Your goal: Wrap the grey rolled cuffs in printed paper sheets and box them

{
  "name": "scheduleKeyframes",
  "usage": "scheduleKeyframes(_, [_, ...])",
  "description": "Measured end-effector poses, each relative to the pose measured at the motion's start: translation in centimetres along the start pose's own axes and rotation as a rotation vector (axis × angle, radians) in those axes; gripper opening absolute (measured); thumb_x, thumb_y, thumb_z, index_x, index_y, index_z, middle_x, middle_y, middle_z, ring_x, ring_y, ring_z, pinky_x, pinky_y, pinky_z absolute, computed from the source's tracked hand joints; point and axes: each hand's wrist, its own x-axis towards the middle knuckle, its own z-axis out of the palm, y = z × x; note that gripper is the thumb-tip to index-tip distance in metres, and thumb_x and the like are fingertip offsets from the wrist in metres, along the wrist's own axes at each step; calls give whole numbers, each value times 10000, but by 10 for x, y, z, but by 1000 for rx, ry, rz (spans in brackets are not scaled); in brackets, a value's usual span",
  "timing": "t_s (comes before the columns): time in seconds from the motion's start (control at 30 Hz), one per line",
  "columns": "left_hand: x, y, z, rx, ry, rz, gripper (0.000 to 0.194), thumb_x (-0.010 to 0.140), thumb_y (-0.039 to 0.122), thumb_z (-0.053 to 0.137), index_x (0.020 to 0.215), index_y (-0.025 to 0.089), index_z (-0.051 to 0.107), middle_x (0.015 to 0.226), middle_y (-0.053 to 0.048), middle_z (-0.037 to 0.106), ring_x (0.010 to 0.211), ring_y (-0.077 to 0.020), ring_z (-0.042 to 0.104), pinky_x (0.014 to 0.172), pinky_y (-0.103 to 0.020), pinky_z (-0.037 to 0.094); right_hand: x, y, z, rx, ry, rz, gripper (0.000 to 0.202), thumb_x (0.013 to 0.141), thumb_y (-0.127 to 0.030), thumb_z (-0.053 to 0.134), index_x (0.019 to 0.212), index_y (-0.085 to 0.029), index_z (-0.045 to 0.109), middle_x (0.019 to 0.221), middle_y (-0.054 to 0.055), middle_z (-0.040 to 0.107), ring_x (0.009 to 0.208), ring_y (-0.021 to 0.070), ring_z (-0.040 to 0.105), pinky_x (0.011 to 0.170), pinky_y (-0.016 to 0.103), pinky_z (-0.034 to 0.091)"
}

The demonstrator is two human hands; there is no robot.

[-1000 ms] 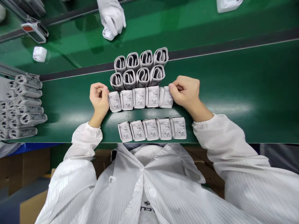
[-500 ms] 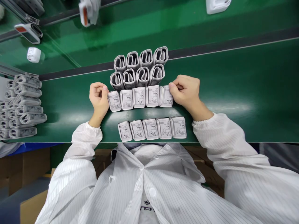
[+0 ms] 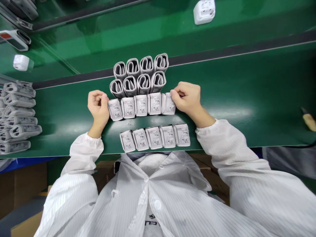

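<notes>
Both of my hands hold the ends of one row of folded paper leaflets [image 3: 141, 105], printed with line drawings. My left hand [image 3: 98, 107] is closed, its thumb and fingers at the leftmost leaflet. At the other end, my right hand [image 3: 187, 98] is closed, with thumb and curled fingers against the rightmost one. Just behind this row stand several more folded leaflets [image 3: 137, 86] in two rows, their coiled ends facing up. Closer to my body, a second row of printed leaflets [image 3: 155, 138] lies along the bench edge.
A stack of folded leaflets [image 3: 19, 117] sits on the green bench [image 3: 237, 85] at left. Beyond the dark strip are white plug adapters [image 3: 204, 12] and a white case with an orange patch [image 3: 16, 39]. A wooden-handled tool [image 3: 309, 121] lies far right.
The view has shifted, so most things appear farther left. A blurred white and orange thing at the top has left view, and the wooden-handled tool has come in. My hands keep their hold.
</notes>
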Motion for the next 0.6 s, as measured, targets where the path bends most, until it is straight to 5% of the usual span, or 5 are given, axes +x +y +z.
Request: scheduleKeyframes(0.6, [2, 0, -1, -24, 7, 0, 504, 1042, 735, 727, 1040, 251, 588, 799, 53, 545, 655, -97, 557, 675, -281, 462, -1, 4, 2, 26, 22, -35, 619, 1111, -720, 525, 693, -281, 401, 632, 4, 401, 627, 212, 427, 664, 425, 365])
